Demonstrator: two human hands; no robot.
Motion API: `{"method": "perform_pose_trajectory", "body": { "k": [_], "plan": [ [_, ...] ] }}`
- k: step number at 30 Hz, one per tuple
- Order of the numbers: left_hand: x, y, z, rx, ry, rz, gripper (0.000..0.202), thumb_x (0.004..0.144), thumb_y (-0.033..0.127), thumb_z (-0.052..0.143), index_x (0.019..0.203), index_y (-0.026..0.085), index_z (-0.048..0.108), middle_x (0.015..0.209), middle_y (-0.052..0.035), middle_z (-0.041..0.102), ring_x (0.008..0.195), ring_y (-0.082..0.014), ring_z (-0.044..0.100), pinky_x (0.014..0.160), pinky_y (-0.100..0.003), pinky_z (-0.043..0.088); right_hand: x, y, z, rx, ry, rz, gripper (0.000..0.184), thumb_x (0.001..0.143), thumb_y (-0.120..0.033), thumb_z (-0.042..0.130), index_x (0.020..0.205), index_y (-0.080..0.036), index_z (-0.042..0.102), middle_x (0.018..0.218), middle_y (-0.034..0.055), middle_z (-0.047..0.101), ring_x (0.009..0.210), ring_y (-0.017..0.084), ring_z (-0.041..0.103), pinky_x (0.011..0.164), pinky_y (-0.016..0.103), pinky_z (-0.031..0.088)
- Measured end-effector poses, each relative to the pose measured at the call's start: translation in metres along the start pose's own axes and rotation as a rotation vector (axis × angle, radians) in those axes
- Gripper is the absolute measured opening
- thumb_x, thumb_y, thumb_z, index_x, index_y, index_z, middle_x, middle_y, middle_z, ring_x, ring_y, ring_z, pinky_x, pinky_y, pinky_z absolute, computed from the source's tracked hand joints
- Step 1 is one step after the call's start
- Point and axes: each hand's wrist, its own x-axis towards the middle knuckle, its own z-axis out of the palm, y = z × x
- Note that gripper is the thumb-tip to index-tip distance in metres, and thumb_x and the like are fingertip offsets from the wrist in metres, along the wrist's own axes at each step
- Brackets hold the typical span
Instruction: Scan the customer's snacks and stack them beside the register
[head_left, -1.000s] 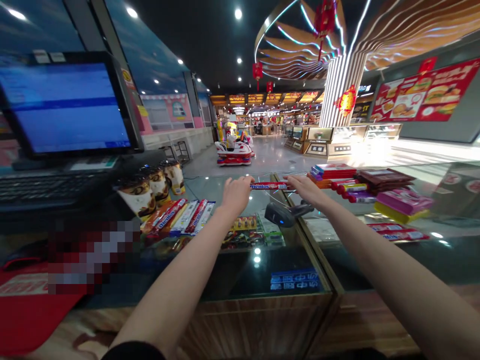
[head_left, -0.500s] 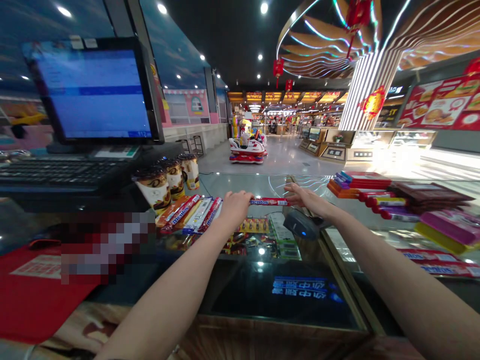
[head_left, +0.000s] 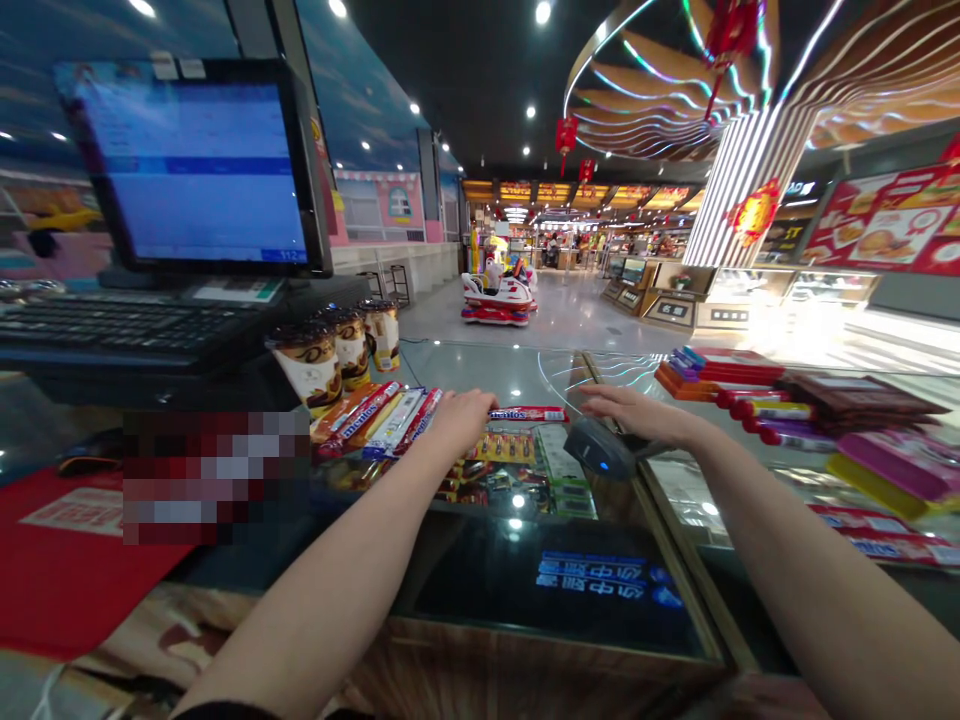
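My left hand is closed around the left end of a red Mentos roll, which lies level just above or on the glass counter; I cannot tell which. Part of the roll is hidden behind my fingers. To its right, my right hand is open, fingers stretched toward the roll's free end with a gap between them. Below that hand is a dark barcode scanner with a blue light. Beside my left wrist lies a row of candy packs, Mentos rolls among them.
Lidded drink cups stand behind the candy packs. At the left are a monitor, a keyboard and a red mat. Chocolate packs and more Mentos rolls lie on the right counter. Small goods show under the glass.
My right hand has drawn away from the roll's right end, so more of the roll shows. The view has shifted slightly; my left hand stays at the left end.
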Motion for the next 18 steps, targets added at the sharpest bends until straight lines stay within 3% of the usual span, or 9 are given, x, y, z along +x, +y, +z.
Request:
{"method": "perform_pose_trajectory", "body": {
  "k": [5,8,13,18],
  "plan": [
    [0.003,-0.006,0.003,0.018,0.002,-0.002,0.028,0.086,0.019,0.049,0.106,0.027,0.067,0.11,-0.0051,0.07,0.103,-0.0233,0.064,0.091,-0.037,0.044,-0.028,0.008,-0.033,0.041,-0.266,0.053,0.048,0.082,-0.031,0.054,0.13,-0.023,0.06,0.124,0.0061,0.066,0.111,0.026,0.062,0.099,0.043,0.047],
    [0.003,-0.007,0.003,0.026,0.005,-0.021,0.027,0.087,0.02,0.049,0.106,0.027,0.066,0.11,-0.0051,0.07,0.102,-0.0222,0.064,0.091,-0.036,0.044,-0.04,0.0,-0.042,-0.045,-0.3,0.002,0.054,0.074,-0.031,0.063,0.128,-0.026,0.061,0.124,0.0035,0.066,0.11,0.026,0.062,0.096,0.037,0.048],
    [0.003,-0.008,0.003,0.031,-0.012,-0.058,0.027,0.088,0.022,0.049,0.109,0.026,0.065,0.11,-0.0055,0.068,0.103,-0.0221,0.063,0.091,-0.035,0.045,-0.037,-0.006,-0.029,-0.228,-0.359,0.022,0.055,0.061,-0.024,0.073,0.115,-0.024,0.067,0.106,0.0022,0.07,0.097,0.026,0.064,0.085,0.033,0.051],
    [0.005,-0.01,0.002,0.048,-0.047,-0.088,0.027,0.089,0.023,0.049,0.111,0.026,0.064,0.113,-0.0062,0.067,0.105,-0.0228,0.062,0.092,-0.035,0.045,-0.028,0.002,-0.014,-0.209,-0.279,-0.027,0.052,0.067,-0.027,0.068,0.118,-0.02,0.063,0.101,0.0042,0.07,0.091,0.024,0.064,0.081,0.033,0.049]
  ]
}}
